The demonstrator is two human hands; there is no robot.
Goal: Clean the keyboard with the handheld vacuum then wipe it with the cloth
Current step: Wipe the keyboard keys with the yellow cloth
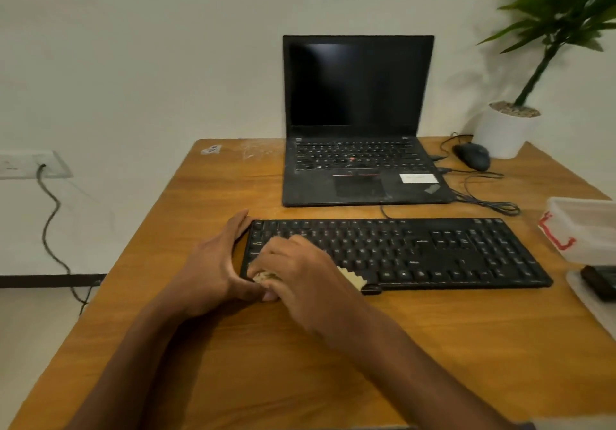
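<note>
I am finding no text here that I can actually read. The keyboard (400, 253) is showing pale key legends, all too blurred to make out. The laptop (358, 163) is carrying a white sticker (418, 178) on its palm rest with faint print I cannot decipher. A small label (211, 149) is lying on the counter (233, 346), also illegible. The plastic box (586, 229) is showing a red mark, not a clear letter.

Open laptop (358, 123), mouse (473, 156) and potted plant (506, 129) on table (233, 346).
</note>
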